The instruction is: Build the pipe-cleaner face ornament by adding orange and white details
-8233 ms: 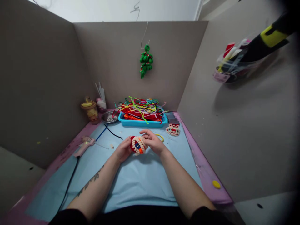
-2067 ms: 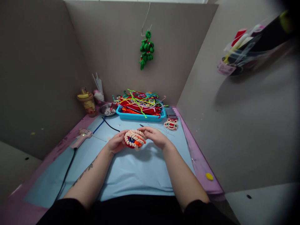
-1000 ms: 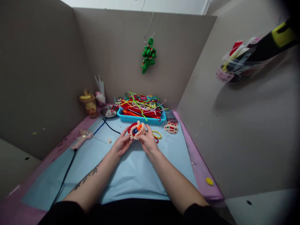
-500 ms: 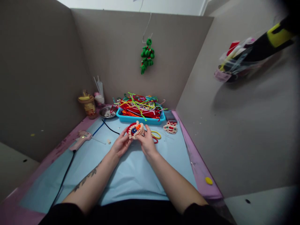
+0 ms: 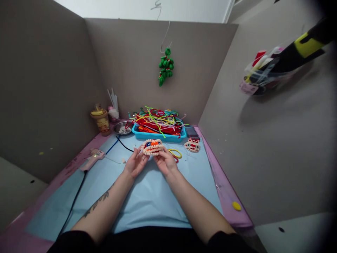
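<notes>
Both hands hold a small fuzzy mask-like piece (image 5: 152,147) in cream, red, orange and blue, its face turned up. My left hand (image 5: 136,163) grips its left side, and my right hand (image 5: 165,161) grips its right side. Just right of my right hand lie scissors (image 5: 175,153) with yellow and red handles, partly hidden by the hand. A similar cream and red piece (image 5: 192,146) rests farther right on the blue sheet (image 5: 155,196).
Behind my hands stands a blue tray (image 5: 158,136) heaped with coloured fuzzy stems. A pink glue gun (image 5: 92,160) with a cable lies left, near a metal dish (image 5: 123,128) and a lidded cup (image 5: 102,121). A yellow disc (image 5: 236,206) sits at right.
The held piece has been turned so that both its blue eyes and its mouth now show. Both hands still hold it, and the view has shifted slightly.
</notes>
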### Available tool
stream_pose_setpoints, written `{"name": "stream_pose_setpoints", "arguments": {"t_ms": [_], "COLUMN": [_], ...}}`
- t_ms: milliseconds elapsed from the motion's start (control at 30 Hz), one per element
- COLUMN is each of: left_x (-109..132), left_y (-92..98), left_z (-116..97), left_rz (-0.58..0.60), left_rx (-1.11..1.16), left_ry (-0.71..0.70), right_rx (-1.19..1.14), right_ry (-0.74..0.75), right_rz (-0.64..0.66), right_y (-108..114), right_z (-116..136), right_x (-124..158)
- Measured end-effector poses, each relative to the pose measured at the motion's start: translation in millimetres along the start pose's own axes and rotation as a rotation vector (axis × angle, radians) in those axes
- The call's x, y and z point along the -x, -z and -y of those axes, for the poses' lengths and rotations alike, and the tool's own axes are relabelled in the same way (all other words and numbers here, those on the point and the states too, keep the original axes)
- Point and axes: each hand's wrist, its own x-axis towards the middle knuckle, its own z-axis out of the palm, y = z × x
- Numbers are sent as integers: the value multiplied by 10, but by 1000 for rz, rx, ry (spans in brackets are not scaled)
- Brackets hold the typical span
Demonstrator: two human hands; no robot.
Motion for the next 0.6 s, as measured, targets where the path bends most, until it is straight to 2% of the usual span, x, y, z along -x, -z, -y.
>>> {"name": "stream_pose_setpoints", "arguments": {"t_ms": [100, 233, 367, 433, 500, 567, 600], "left_x": [52, 69, 47, 39, 35, 36, 39], "left_y": [-34, -83, -67, -45, -25, -17, -18], "left_z": [27, 55, 47, 37, 31, 31, 33], "left_rz": [70, 58, 39, 11, -36, -72, -76], "left_rx": [-76, -114, -121, -140, -160, -187, -204], "left_ry": [6, -9, -32, -51, -74, -97, -102], "right_rx": [-7, 60, 303, 586, 949, 1278, 1401], "right_ry": [34, 38, 33, 218, 540, 811, 890], "right_rz": [-40, -103, -161, -252, -269, -128, -46], "right_y": [-33, -35, -13, -6, -8, -21, -30], "right_z": [-40, -86, -99, -63, 1, 72, 102], "right_x": [25, 34, 47, 78, 126, 176, 197]}}
